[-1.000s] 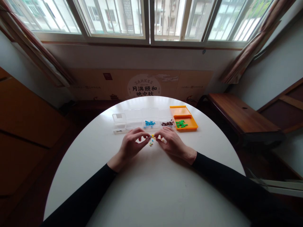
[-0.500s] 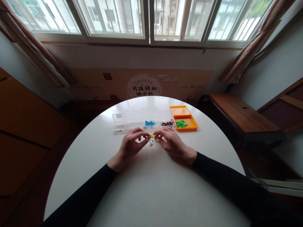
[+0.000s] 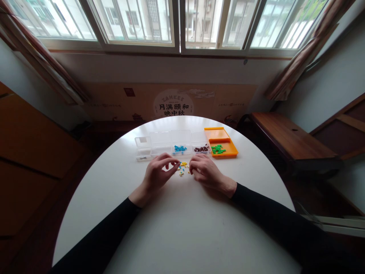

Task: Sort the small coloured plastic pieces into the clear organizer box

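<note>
My left hand [image 3: 156,171] is closed in a pinch, thumb against index finger, with a tiny blue piece [image 3: 180,163] at the fingertips. To its right, my right hand [image 3: 207,170] rests low over the table, fingers curled in; whatever they may hold is hidden. Between the hands lie several small yellow pieces [image 3: 184,164], and nearer to me is a little cluster of pale and mixed-colour pieces [image 3: 181,174]. They look like tiny building bricks, too small to name exactly.
Behind my hands, open clear plastic boxes [image 3: 161,140] stand in a row on the round white table [image 3: 182,228]. Inside are blue pieces [image 3: 180,148] and dark brown pieces [image 3: 201,148]. An open orange box [image 3: 235,150] at the right holds green pieces [image 3: 218,149].
My right fingers have drawn back from the yellow pieces, slightly right and toward me, and curled in. My left hand has shifted only a little, keeping its pinch.
</note>
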